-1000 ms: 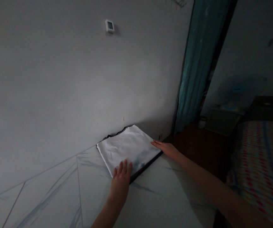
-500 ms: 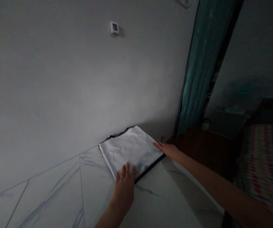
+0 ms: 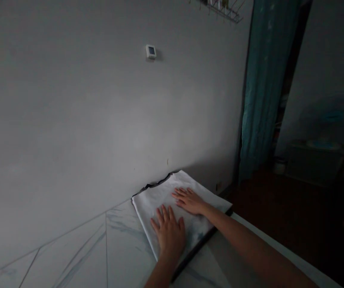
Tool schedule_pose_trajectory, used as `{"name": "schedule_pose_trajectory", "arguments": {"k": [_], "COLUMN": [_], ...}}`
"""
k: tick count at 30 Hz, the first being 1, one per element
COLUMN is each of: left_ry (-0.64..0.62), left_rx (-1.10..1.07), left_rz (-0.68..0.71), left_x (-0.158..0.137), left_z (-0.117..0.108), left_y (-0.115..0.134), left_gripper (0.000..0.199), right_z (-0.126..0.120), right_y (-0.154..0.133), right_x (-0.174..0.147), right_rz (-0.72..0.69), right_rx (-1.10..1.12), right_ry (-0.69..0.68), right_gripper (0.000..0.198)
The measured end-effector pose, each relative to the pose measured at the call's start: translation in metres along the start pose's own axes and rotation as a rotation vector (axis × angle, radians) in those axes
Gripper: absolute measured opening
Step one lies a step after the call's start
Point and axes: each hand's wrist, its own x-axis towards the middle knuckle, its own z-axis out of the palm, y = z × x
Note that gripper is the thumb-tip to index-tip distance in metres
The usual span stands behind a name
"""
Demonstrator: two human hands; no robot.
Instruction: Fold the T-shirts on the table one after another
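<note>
left hand (image 3: 169,230): fingers spread wide, flat on cloth (image 3: 195,227), gripping nothing | right hand (image 3: 189,201): likewise spread flat, farther right | risk: uneven pressure could drag the top layer and ruck it | cloth: white, faintly creased, blue-grey patch near front, dark edges; on marbled table (image 3: 126,248), close by the wall (image 3: 84,120)

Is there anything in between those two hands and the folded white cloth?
Nothing visible. The left hand and right hand appear to lie directly on top of the white cloth, fingers spread, with no object showing between. What is under the palms themselves is hidden.
</note>
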Motion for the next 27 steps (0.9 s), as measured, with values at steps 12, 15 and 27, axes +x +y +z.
{"name": "schedule_pose_trajectory", "arguments": {"k": [12,15,27], "left_ry": [-0.129,-0.174,-0.164], "left_rx": [0.038,0.036,0.074], "left_rz": [-0.018,-0.146,-0.337], "left_x": [0.084,0.095,0.096], "left_z": [-0.004,0.001,0.000], "left_y": [-0.038,-0.050,-0.051], "left_gripper": [0.058,0.066,0.075], "right_z": [-0.010,0.006,-0.001], "right_y": [0.019,0.019,0.017], "right_x": [0.086,0.088,0.088], "right_rz": [0.431,0.420,0.443], "right_rx": [-0.043,-0.062,-0.027], "right_ry": [-0.056,0.006,-0.033], "right_gripper": [0.065,0.065,0.066]}}
